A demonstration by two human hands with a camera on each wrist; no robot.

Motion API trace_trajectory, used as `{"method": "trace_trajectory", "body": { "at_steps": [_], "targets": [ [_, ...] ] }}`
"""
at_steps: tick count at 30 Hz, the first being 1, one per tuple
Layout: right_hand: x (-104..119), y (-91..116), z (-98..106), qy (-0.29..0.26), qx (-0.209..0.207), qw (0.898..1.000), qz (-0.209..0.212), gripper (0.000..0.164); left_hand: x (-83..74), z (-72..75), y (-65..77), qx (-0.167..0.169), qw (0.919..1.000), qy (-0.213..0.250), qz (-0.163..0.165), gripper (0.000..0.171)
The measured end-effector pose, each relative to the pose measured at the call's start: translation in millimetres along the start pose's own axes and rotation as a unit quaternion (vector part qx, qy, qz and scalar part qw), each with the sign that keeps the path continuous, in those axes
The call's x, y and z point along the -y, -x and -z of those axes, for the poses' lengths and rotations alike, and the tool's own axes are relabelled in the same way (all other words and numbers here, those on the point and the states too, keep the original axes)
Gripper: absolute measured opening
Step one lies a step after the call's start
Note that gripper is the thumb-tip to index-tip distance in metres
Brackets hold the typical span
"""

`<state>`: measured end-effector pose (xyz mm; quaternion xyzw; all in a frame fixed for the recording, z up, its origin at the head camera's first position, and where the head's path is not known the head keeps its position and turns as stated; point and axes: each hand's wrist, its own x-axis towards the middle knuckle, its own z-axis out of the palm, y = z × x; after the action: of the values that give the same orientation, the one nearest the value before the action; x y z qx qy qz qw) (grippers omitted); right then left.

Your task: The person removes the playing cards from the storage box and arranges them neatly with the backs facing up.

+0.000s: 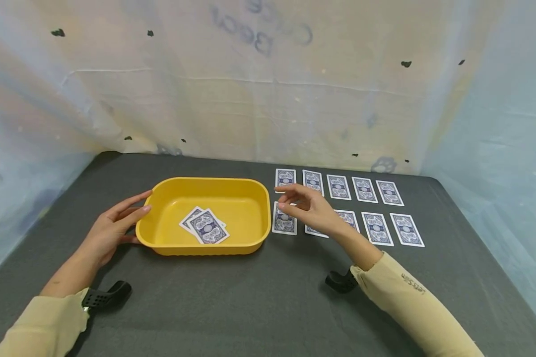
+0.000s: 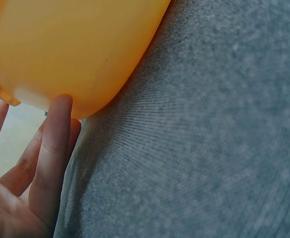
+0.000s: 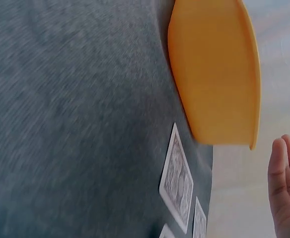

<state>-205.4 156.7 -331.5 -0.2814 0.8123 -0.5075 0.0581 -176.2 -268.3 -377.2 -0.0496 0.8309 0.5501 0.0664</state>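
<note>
A yellow tray (image 1: pixel 169 238) sits on the dark table, with at least two overlapping blue-backed playing cards (image 1: pixel 208 227) lying face down inside. My left hand (image 1: pixel 111 225) touches its left end, the fingertips at the rim. In the left wrist view, fairly straight fingers (image 2: pixel 53 148) rest against the outer wall. Just right of the tray, my right hand (image 1: pixel 308 206) hovers above the playing cards (image 1: pixel 285 224), thumb and fingers apart and holding nothing. Its fingers (image 3: pixel 279 173) look extended in the right wrist view. The hand partly hides several cards.
Two rows of face-down cards (image 1: pixel 377 229) lie to the right of the tray, several in each. Behind the table (image 1: pixel 250 307) hangs a pale plastic sheet (image 1: pixel 259 109), with further sheeting along both sides. A black strap (image 1: pixel 107 295) is on the left wrist.
</note>
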Motion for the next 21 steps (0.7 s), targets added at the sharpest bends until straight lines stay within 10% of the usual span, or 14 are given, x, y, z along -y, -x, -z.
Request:
{"method": "trace_trajectory", "body": {
  "at_steps": [21],
  "targets": [
    [21.1,-43.1,-49.1,-0.009,-0.035,0.999,-0.025,0.032,-0.5,0.2,1.2,0.006,0.9999,0.005,0.008,0.065]
  ]
}}
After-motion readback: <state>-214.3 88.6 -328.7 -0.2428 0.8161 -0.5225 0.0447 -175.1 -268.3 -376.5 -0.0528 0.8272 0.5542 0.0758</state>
